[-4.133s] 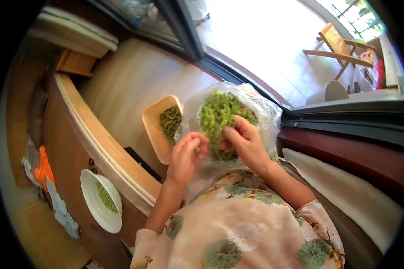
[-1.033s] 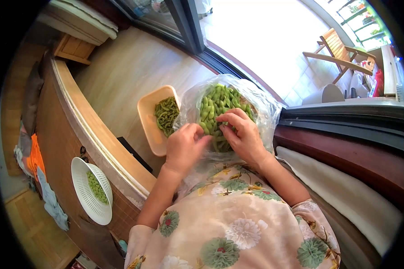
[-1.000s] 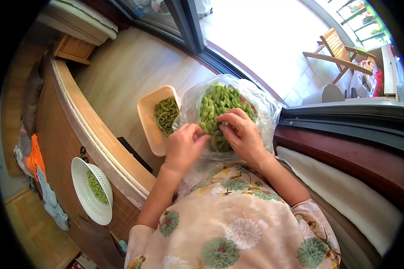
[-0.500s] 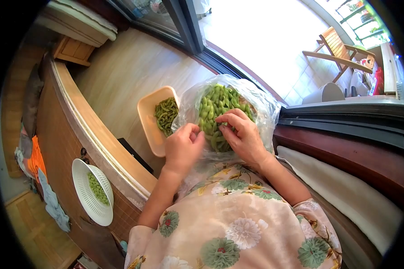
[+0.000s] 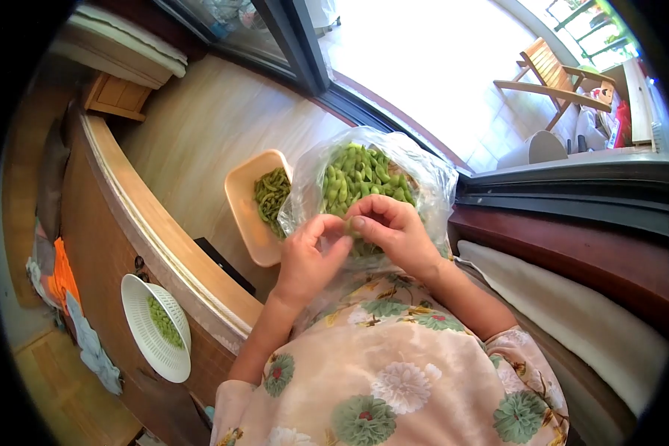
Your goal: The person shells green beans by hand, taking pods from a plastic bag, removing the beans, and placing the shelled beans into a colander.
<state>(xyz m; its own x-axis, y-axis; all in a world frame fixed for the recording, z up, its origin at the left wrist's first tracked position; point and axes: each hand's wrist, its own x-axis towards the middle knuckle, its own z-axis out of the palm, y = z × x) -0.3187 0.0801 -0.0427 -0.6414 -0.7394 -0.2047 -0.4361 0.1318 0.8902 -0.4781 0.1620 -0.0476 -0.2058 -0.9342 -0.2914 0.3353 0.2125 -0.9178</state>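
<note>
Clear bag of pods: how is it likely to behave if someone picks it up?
The bag looks thin and crinkled, so it would probably flop and sag. The heap of pods inside suggests more weight than the film alone would have. Its mouth is wide open, so pods could spill if it were lifted unevenly.

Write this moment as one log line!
left hand, right hand: fingertips at small pod | plastic bag: green pods | tub: darker pods | white strainer: green beans
</note>
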